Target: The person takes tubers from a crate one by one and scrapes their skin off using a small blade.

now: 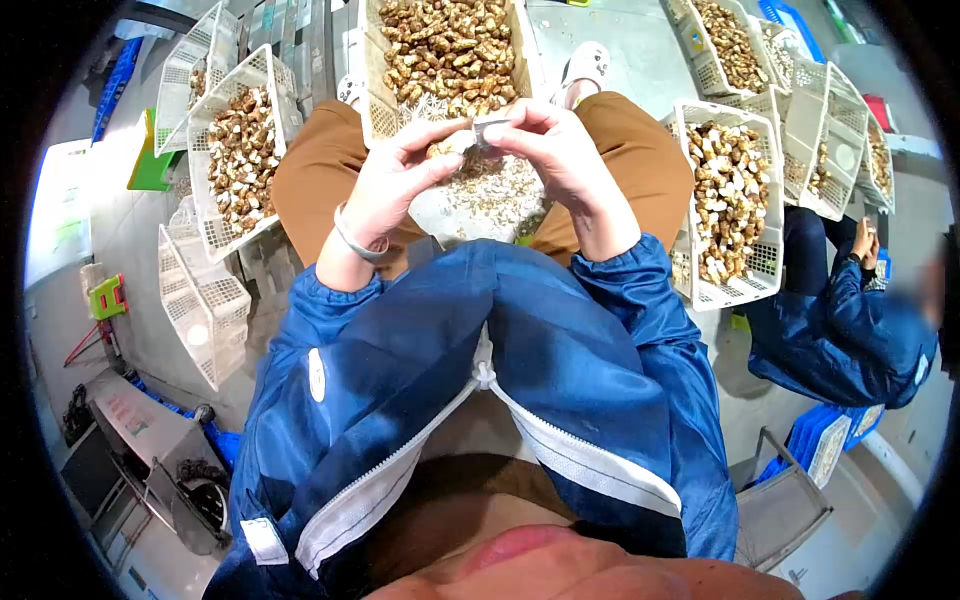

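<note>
Between the thumb and fingers of my left hand (385, 180) is a brown-and-white mushroom (455, 144). My right hand (560, 150) pinches a small grey metal blade (487, 126) close against the mushroom; how far it touches or cuts is hidden by the fingers. Just beyond both hands stands a white plastic crate (376, 85) heaped with brown mushrooms (450, 45). Below the hands, between my knees, lie pale trimmings and crumbs (490, 195).
White crates with mushrooms flank me, one at left (222, 225) and one at right (735, 292). More crates (205, 300) stand further left. A co-worker in a blue jacket (850, 325) sits at right, near stacked crates (812, 150). A green stool (148, 165) is at left.
</note>
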A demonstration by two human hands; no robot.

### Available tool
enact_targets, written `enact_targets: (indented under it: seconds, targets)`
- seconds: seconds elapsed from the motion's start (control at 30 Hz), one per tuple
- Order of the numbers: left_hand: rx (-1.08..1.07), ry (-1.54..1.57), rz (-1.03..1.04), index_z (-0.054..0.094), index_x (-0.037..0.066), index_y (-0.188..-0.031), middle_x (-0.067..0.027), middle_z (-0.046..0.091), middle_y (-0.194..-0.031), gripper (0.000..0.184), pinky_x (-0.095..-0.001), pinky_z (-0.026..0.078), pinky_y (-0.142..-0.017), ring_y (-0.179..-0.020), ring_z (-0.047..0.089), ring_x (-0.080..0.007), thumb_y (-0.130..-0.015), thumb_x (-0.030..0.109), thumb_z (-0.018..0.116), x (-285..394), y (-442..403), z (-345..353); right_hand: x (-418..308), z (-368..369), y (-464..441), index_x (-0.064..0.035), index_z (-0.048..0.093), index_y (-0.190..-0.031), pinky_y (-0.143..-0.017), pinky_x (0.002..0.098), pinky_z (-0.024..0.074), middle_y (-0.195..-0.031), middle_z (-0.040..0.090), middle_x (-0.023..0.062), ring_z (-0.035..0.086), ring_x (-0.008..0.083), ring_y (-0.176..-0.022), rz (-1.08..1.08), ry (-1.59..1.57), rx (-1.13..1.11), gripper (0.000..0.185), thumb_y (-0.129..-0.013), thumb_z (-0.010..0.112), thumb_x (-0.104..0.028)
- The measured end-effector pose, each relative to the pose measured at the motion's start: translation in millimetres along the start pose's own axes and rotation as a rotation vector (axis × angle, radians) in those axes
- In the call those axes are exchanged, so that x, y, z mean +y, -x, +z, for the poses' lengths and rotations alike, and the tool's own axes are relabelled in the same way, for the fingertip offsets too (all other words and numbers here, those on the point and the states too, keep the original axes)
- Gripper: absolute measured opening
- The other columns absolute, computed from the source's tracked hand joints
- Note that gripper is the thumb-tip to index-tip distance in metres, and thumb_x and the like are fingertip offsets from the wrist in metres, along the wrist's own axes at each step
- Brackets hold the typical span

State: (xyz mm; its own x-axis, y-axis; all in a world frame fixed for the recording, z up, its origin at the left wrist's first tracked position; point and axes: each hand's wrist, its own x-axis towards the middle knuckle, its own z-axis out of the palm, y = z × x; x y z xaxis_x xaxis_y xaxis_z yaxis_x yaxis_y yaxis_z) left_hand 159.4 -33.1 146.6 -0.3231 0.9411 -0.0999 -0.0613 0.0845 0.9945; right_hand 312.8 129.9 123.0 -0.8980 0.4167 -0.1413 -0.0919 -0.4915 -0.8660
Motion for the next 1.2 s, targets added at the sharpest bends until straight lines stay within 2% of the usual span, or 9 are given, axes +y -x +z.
enact_targets:
  seconds: [0.2,0.3,0.37,0.5,0.53,0.67,0.8,1.03,1.2]
  targets:
    - [-0.134,-0.293,0.206,0.063,0.002,-0.127,-0.0072,0.064,-0.119,0.039,-0.0298,0.048,-0.094,-0.108,0.059,-0.0155,-0.088,0.005,0.071,10,6,-6,-3,14,15,-0.0045,0.069,-0.089,-0.075,0.025,0.0504,-0.086,0.067,-0.0003,0.061,0.0083,-0.08,-0.037,0.249,-0.038,0.014,-0.085,0.076,-0.016]
    - [-0.12,0.004,0.02,0.06,0.001,-0.129,-0.0073,0.065,-0.117,0.042,-0.03,0.046,-0.099,-0.113,0.059,-0.0155,-0.089,0.006,0.07,-5,0,-8,-8,0,11,-0.0025,0.066,-0.084,-0.074,0.0257,0.0526,-0.082,0.067,0.0046,0.064,0.0118,-0.08,0.078,0.001,0.03,0.013,-0.086,0.075,-0.012]
    - [-0.057,0.048,-0.12,0.062,0.002,-0.129,-0.001,0.065,-0.107,0.038,-0.0219,0.048,-0.077,-0.09,0.057,-0.006,-0.093,0.012,0.068,-3,-7,-4,-3,-6,7,-0.0029,0.066,-0.084,-0.075,0.0281,0.0543,-0.083,0.066,0.0048,0.065,0.013,-0.081,0.073,-0.057,0.07,0.011,-0.087,0.074,-0.01]
    - [0.007,0.031,-0.184,0.062,0.002,-0.127,0.0001,0.066,-0.099,0.039,-0.0189,0.043,-0.067,-0.079,0.053,-0.0034,-0.092,0.016,0.069,-17,-29,-7,16,-15,-16,-0.0037,0.066,-0.084,-0.075,0.0252,0.0521,-0.089,0.065,0.0018,0.063,0.0104,-0.084,-0.126,0.264,0.002,0.01,-0.084,0.076,-0.006]
    - [0.035,0.053,-0.18,0.062,0.001,-0.127,0.0,0.065,-0.093,0.037,-0.0195,0.043,-0.064,-0.075,0.053,-0.0042,-0.094,0.016,0.068,-11,-34,-3,16,-17,-22,-0.0026,0.066,-0.089,-0.081,0.0299,0.0534,-0.099,0.067,0.0078,0.065,0.0146,-0.087,-0.051,0.151,-0.026,0.007,-0.088,0.072,-0.006]
    - [0.081,0.163,-0.242,0.063,-0.001,-0.125,-0.0003,0.064,-0.091,0.034,-0.0202,0.044,-0.063,-0.073,0.053,-0.0051,-0.096,0.015,0.064,-16,-50,-15,8,-27,-47,-0.0013,0.067,-0.087,-0.075,0.0258,0.0517,-0.091,0.069,0.0044,0.063,0.0111,-0.087,0.106,-0.114,0.017,0.01,-0.088,0.072,-0.01]
    - [0.124,0.261,-0.258,0.055,-0.001,-0.134,-0.0016,0.066,-0.099,0.045,-0.02,0.046,-0.07,-0.081,0.056,-0.0054,-0.093,0.012,0.067,-26,-55,-18,16,-23,-55,-0.002,0.067,-0.088,-0.08,0.0256,0.0509,-0.094,0.068,0.0043,0.062,0.0109,-0.089,-0.112,0.335,-0.017,0.01,-0.087,0.074,-0.009]
    - [0.067,0.376,-0.287,0.054,0.0,-0.136,-0.0058,0.067,-0.111,0.046,-0.022,0.047,-0.073,-0.086,0.056,-0.0069,-0.092,0.008,0.066,-25,-52,-29,19,-26,-63,-0.0012,0.068,-0.09,-0.081,0.026,0.0515,-0.097,0.071,0.0061,0.063,0.011,-0.089,0.025,-0.054,0.087,0.01,-0.088,0.072,-0.01]
    - [0.088,0.127,-0.176,0.054,-0.001,-0.136,-0.002,0.065,-0.1,0.046,-0.021,0.046,-0.067,-0.078,0.055,-0.0063,-0.095,0.014,0.066,-29,-49,-23,23,-15,-60,-0.0025,0.068,-0.087,-0.076,0.0238,0.0488,-0.102,0.067,0.0039,0.06,0.0092,-0.083,-0.143,0.128,0.015,0.012,-0.085,0.077,-0.011]
